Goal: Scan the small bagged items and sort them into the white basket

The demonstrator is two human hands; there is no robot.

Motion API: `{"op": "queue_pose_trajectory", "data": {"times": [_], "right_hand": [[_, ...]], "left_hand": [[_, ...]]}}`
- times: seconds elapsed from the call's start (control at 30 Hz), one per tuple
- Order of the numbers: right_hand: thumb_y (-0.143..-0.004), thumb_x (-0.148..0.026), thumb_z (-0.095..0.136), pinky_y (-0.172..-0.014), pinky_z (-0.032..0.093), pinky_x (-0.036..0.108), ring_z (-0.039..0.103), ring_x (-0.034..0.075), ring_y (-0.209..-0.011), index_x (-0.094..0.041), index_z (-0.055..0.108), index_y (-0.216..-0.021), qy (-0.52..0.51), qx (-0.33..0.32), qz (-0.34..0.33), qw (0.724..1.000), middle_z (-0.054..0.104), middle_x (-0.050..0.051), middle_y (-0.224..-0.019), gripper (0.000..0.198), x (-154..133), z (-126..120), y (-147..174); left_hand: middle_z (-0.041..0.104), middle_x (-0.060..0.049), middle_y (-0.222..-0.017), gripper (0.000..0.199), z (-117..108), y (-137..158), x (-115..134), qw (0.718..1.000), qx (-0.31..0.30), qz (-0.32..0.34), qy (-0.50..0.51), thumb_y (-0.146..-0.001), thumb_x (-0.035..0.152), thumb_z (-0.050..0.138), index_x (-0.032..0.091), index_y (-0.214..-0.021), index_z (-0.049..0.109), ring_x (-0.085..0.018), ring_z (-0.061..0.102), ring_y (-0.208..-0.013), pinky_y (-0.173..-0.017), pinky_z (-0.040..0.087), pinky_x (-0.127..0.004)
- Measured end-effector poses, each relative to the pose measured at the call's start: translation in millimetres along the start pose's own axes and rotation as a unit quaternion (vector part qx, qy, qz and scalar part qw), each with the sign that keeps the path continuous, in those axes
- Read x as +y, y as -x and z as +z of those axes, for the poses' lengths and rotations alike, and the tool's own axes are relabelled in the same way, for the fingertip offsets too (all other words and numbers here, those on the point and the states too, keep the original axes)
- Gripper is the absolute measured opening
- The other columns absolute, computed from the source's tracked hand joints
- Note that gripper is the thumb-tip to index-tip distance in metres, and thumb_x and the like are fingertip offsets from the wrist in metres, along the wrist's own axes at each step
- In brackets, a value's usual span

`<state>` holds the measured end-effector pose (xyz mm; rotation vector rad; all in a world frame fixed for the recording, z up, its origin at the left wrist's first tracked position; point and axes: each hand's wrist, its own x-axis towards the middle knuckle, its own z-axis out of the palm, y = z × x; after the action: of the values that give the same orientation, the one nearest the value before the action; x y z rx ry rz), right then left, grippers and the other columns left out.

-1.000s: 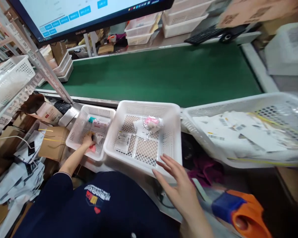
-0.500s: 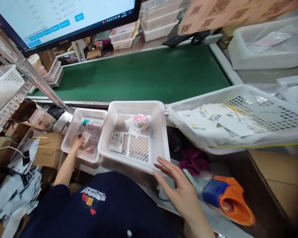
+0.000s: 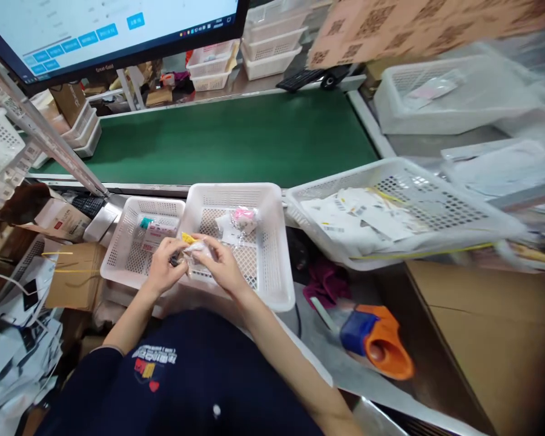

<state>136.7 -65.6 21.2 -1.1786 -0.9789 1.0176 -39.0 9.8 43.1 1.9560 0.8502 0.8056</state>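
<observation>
Both my hands are closed around a small clear plastic packet [image 3: 197, 248] with a yellow part at its top. My left hand [image 3: 167, 265] grips it from the left, and my right hand [image 3: 222, 264] pinches its right side. They are above the near walls of two white baskets standing side by side. In the smaller left basket [image 3: 113, 257] lie a pink-and-white package [image 3: 157, 235] and a teal item [image 3: 146, 223]. Inside the larger basket [image 3: 272, 242] is a clear bag with something pink [image 3: 244, 217]. What exactly is in the held packet is unclear.
A green conveyor belt [image 3: 227, 136] runs behind the baskets, below a monitor [image 3: 118, 30]. To the right stands a basket of labels [image 3: 358, 218]. An orange-and-blue tape dispenser [image 3: 376, 342] lies near a purple cloth [image 3: 324, 281]. Cardboard [image 3: 72, 278] is stacked at left.
My left hand has come out of the small basket with the packet. My right hand has moved left from the large basket's near corner and now holds the packet too. The view has shifted rightward.
</observation>
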Motion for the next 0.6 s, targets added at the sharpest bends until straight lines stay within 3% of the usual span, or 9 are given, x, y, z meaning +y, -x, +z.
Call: {"op": "queue_pose_trajectory", "data": {"times": [0.1,0.2,0.27,0.3,0.37,0.4,0.5,0.57,0.6], "right_hand": [[-0.100,-0.063,0.070,-0.121,0.053,0.057,0.071,0.034,-0.125,-0.024,0.070,-0.133,0.067,0.120,-0.058,0.989,0.075,0.013,-0.132,0.051,-7,-31,0],[-0.094,-0.070,0.079,-0.134,0.032,0.072,0.046,0.047,-0.157,-0.016,0.046,-0.166,0.238,0.214,-0.119,0.940,0.050,0.026,-0.166,0.096,-7,-58,10],[-0.084,-0.071,0.090,-0.137,0.019,0.076,0.016,0.051,-0.171,-0.018,0.009,-0.181,0.311,0.136,-0.141,0.930,0.018,0.027,-0.183,0.137,-4,-60,21],[-0.084,-0.068,0.093,-0.137,0.020,0.075,0.009,0.049,-0.172,-0.023,0.000,-0.182,0.326,0.062,-0.156,0.930,0.009,0.024,-0.186,0.142,-3,-56,27],[-0.097,-0.049,0.085,-0.135,0.036,0.068,0.017,0.042,-0.172,-0.033,0.008,-0.183,0.338,-0.065,-0.204,0.916,0.017,0.017,-0.186,0.116,0,-42,40],[-0.103,-0.036,0.077,-0.132,0.044,0.064,0.027,0.039,-0.170,-0.035,0.019,-0.181,0.347,-0.089,-0.234,0.904,0.028,0.015,-0.184,0.097,1,-35,47],[-0.107,-0.011,0.059,-0.121,0.059,0.049,0.062,0.029,-0.148,-0.035,0.045,-0.172,0.347,-0.022,-0.303,0.887,0.065,0.011,-0.158,0.070,3,-27,62],[-0.106,-0.007,0.063,-0.112,0.065,0.039,0.076,0.024,-0.127,-0.036,0.051,-0.168,0.327,0.063,-0.326,0.885,0.077,0.007,-0.139,0.070,7,-36,68],[-0.105,-0.007,0.066,-0.109,0.066,0.037,0.079,0.023,-0.119,-0.036,0.051,-0.168,0.324,0.107,-0.332,0.880,0.079,0.006,-0.134,0.071,10,-44,70]], "left_hand": [[0.068,-0.012,-0.133,0.055,5,-2,3,0.998,0.032,-0.002,0.061,-0.078,0.023,0.076,0.026,-0.133,0.079,-0.031,0.062,-0.133,-0.122,0.047,-0.044],[0.070,-0.014,-0.141,0.059,12,-6,-3,0.984,0.084,-0.061,0.145,-0.081,0.030,0.083,0.023,-0.139,0.074,-0.033,0.062,-0.138,-0.126,0.045,-0.046],[0.071,-0.015,-0.144,0.065,23,-4,-5,0.967,0.087,-0.127,0.205,-0.082,0.036,0.086,0.021,-0.143,0.071,-0.034,0.064,-0.137,-0.124,0.047,-0.047],[0.070,-0.015,-0.147,0.068,30,-1,-5,0.957,0.074,-0.157,0.232,-0.083,0.039,0.086,0.021,-0.147,0.068,-0.034,0.065,-0.138,-0.123,0.049,-0.047],[0.062,-0.014,-0.160,0.074,43,10,-3,0.943,0.025,-0.191,0.270,-0.092,0.048,0.082,0.024,-0.158,0.060,-0.034,0.060,-0.147,-0.125,0.049,-0.047],[0.056,-0.014,-0.167,0.077,47,15,-3,0.941,-0.016,-0.193,0.277,-0.096,0.053,0.079,0.026,-0.164,0.055,-0.033,0.056,-0.153,-0.127,0.048,-0.047],[0.038,-0.013,-0.181,0.090,44,23,-10,0.915,-0.212,-0.180,0.292,-0.101,0.069,0.072,0.034,-0.177,0.037,-0.034,0.047,-0.163,-0.124,0.053,-0.049],[0.047,-0.018,-0.176,0.100,27,12,-26,0.886,-0.315,-0.165,0.297,-0.095,0.069,0.080,0.033,-0.177,0.036,-0.038,0.054,-0.157,-0.116,0.058,-0.053],[0.055,-0.019,-0.169,0.096,16,1,-38,0.892,-0.312,-0.158,0.286,-0.094,0.064,0.084,0.030,-0.174,0.043,-0.039,0.059,-0.152,-0.115,0.058,-0.054]]}}
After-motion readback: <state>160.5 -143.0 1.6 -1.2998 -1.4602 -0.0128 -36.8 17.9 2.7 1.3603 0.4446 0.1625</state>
